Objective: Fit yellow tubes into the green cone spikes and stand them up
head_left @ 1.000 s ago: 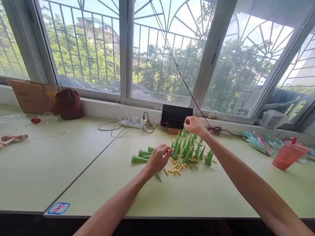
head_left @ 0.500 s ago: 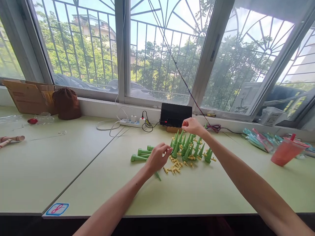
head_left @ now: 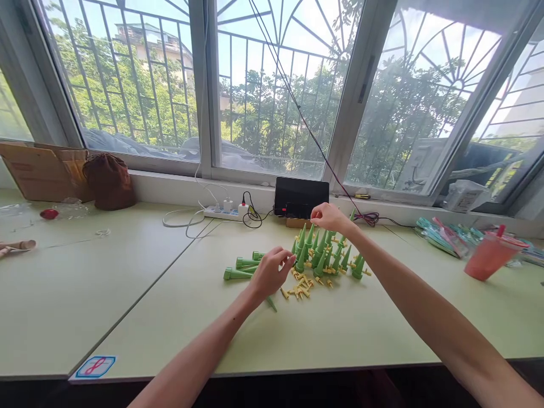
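A cluster of green cones stands upright on the pale green table, with small yellow pieces scattered in front of it. A few more green cones lie on their sides to the left. My left hand is curled closed beside the yellow pieces, and the tip of a green cone pokes out beneath it. My right hand hovers over the back of the upright cluster with its fingers pinched together just above a cone tip. What they pinch is hidden.
A black device and a power strip with cables sit by the window sill. A red drink cup and packets are at the right. A brown bag and cardboard box stand far left.
My right hand has lowered from setting a cone at the back of the cluster and now hovers pinched above it. The left hand has barely moved. The view has shifted slightly.
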A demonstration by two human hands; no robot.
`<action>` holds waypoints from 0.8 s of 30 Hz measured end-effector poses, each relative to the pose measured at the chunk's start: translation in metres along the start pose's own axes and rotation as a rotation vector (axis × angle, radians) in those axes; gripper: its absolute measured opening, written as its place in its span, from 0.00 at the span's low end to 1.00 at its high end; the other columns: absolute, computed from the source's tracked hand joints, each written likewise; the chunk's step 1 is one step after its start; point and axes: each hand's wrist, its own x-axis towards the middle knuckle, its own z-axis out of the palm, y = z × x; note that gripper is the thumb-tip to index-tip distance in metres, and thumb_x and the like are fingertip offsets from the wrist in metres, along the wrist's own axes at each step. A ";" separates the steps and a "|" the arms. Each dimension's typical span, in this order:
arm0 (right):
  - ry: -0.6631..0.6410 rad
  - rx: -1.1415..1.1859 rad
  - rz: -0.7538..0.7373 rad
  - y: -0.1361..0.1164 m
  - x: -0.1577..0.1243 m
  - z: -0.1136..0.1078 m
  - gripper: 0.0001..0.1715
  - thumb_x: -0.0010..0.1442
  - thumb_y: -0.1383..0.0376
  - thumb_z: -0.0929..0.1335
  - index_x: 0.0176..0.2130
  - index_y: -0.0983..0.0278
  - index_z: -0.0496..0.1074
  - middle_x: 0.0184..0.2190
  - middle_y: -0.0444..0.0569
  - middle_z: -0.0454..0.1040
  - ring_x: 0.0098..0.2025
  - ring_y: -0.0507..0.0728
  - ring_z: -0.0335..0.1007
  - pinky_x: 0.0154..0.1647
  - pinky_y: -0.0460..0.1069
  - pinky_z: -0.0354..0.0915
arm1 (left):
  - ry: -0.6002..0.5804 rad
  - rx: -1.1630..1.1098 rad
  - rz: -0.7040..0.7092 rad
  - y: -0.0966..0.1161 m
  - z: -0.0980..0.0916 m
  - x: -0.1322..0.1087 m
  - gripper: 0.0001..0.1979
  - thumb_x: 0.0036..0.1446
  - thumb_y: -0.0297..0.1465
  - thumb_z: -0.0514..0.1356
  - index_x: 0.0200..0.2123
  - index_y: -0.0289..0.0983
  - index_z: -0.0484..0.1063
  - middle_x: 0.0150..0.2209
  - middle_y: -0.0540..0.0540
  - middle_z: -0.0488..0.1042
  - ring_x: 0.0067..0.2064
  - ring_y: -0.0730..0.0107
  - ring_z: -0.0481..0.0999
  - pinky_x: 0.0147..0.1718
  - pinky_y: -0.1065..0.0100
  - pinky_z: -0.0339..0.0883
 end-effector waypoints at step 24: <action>0.245 0.096 -0.294 -0.077 -0.100 0.089 0.15 0.64 0.66 0.60 0.26 0.64 0.64 0.22 0.44 0.67 0.22 0.49 0.54 0.26 0.44 0.49 | 0.225 0.137 -0.113 -0.013 -0.007 0.005 0.09 0.61 0.31 0.53 0.31 0.37 0.70 0.27 0.49 0.70 0.27 0.71 0.68 0.31 0.70 0.61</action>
